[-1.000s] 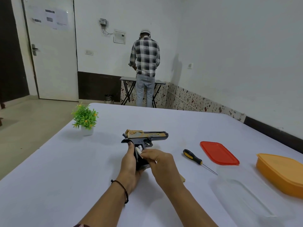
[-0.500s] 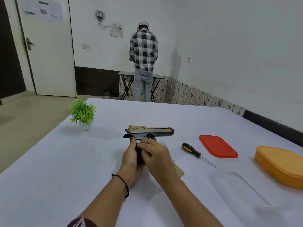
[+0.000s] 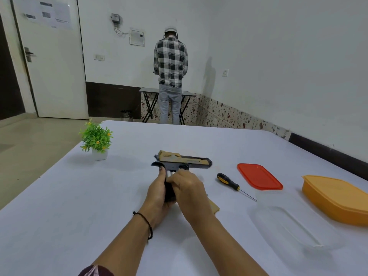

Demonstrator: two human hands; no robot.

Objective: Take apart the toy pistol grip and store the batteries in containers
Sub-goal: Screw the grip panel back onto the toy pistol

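Left hand (image 3: 159, 193) grips toy pistol (image 3: 184, 161) handle above desk (image 3: 79, 206). Right hand (image 3: 188, 187) curled closer over it than second ago; only silver battery (image 3: 170, 173) tip shows. Extraction likely unfinished.

No writing here is legible. The paper sheets (image 3: 49, 14) taped high on the door (image 3: 57, 80) carry dark printed blocks; all are too blurred to make out.

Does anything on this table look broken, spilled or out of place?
Nothing is spilled. A tan panel lies loose on the table by the right hand, apparently off the toy pistol, whose grip the left hand holds. The red lid lies beside the open clear container.
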